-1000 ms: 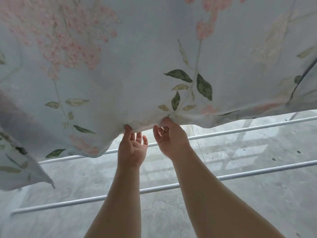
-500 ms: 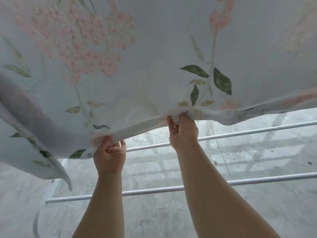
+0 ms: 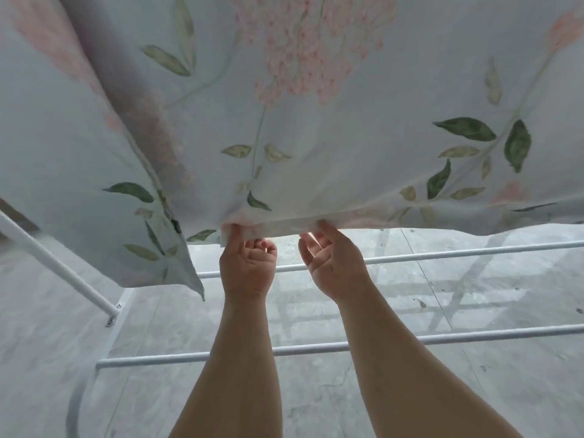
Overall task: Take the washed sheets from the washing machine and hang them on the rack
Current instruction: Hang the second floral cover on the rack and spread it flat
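A pale blue sheet [image 3: 331, 147] printed with pink blossoms and green leaves fills the upper part of the head view, spread over the white drying rack [image 3: 442, 256]. My left hand [image 3: 248, 265] pinches the sheet's lower hem between thumb and forefinger, the other fingers curled in. My right hand [image 3: 331, 263] is just to the right of it, palm up, its fingertips at the same hem with the thumb apart. A corner of the sheet hangs down to the left of my left hand.
Two white horizontal rack bars [image 3: 316, 346] run under my forearms. A slanted white rack leg [image 3: 60, 268] comes down at the left to a bolted joint. Below lies a grey concrete floor [image 3: 442, 390] with bar shadows.
My hands have come closer together along the hem. The view has shifted left, so the hanging sheet corner and the rack's left leg now show. My right hand's grip has loosened.
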The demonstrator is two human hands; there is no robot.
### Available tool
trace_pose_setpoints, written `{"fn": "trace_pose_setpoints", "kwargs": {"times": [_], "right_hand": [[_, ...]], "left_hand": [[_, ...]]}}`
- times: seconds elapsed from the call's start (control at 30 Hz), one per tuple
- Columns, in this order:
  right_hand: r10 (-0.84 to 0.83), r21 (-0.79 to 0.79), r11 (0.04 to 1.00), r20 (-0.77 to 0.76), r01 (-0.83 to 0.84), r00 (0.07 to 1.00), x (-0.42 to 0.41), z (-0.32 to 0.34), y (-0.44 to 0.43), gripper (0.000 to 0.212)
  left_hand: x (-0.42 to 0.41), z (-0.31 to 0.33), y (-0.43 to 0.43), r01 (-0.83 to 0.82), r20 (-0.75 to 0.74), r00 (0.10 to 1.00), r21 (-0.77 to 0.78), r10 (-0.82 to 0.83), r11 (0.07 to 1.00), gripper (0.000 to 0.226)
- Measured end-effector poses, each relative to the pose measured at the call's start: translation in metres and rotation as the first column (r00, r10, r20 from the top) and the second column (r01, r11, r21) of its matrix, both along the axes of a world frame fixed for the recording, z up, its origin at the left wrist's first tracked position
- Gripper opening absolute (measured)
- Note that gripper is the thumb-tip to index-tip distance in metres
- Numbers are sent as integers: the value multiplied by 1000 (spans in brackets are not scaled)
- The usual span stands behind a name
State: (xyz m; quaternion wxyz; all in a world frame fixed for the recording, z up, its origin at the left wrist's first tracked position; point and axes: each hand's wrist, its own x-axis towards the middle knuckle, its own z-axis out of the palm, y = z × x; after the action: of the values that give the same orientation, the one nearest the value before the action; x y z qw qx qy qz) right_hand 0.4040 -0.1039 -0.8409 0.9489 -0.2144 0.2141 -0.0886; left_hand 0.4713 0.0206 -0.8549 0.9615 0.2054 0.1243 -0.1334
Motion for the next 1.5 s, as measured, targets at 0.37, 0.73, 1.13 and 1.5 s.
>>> {"fn": "trace_pose_setpoints", "kwargs": {"times": [0.37,0.73,1.13,1.5], "right_hand": [[-128,92,988,46,124,991,13,12,7,21],[-165,28,986,-12,166,986,19,14,0,24],[-199,29,980,-9,199,980,19,15,-1,22],[-185,31,982,-2,185,983,15,15,2,24]], "left_hand": [[20,-13,41,29,0,999,-439,-32,898,79],[12,2,34,-106,-98,991,-212,87,972,59],[36,-12,52,-228,19,969,-307,246,924,26],[16,0,46,-190,4,979,-335,203,923,33]]}}
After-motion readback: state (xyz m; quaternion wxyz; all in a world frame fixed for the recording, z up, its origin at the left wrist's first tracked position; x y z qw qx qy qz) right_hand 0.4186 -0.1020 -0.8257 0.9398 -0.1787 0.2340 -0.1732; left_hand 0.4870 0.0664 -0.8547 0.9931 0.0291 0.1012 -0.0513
